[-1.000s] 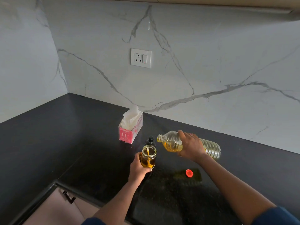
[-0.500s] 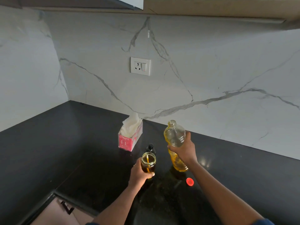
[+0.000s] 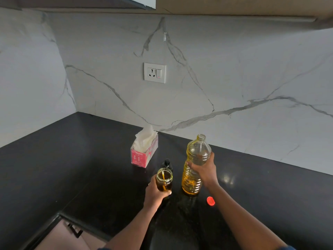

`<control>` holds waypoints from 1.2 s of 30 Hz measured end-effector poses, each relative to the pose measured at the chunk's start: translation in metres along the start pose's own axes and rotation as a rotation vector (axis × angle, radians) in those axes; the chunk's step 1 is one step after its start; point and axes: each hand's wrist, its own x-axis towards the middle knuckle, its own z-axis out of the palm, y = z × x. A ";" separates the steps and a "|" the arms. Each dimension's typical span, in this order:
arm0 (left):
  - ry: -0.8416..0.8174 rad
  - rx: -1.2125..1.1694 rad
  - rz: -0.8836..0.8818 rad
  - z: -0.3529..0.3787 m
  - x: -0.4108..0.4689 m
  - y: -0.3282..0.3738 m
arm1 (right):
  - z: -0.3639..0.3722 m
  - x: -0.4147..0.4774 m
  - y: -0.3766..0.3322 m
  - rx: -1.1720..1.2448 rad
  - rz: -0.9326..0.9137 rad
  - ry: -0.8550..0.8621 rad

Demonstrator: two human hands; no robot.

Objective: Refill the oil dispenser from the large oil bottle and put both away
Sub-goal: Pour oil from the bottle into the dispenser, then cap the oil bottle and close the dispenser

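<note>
Head view: large oil bottle point(image 3: 193, 170) upright on black counter point(image 3: 72, 168), long axis vertical, open neck pointing up, right hand point(image 3: 204, 170) wrapped around its middle. Just left, open-mouthed oil dispenser point(image 3: 164, 179) upright too, gripped by left hand point(image 3: 156, 193). Red cap point(image 3: 210, 201) lying near bottle's base.

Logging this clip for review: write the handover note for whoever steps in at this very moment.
Left hand: gripping the open oil dispenser, which holds oil.
Right hand: gripping the large oil bottle, upright on the counter, uncapped.
Red cap lies right of the bottle; black dispenser top behind the dispenser.
Done: no pouring now, dispenser holds oil.
Left: close both, put them away.
</note>
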 end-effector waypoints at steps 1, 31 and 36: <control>0.002 0.002 -0.004 0.000 0.000 0.000 | 0.000 -0.001 0.001 -0.003 0.001 -0.007; 0.340 -0.020 0.193 0.028 -0.026 0.001 | -0.051 -0.045 0.070 -0.931 0.116 -0.410; 0.395 -0.011 0.238 0.024 -0.028 0.009 | -0.055 -0.035 0.059 -0.804 0.184 -0.321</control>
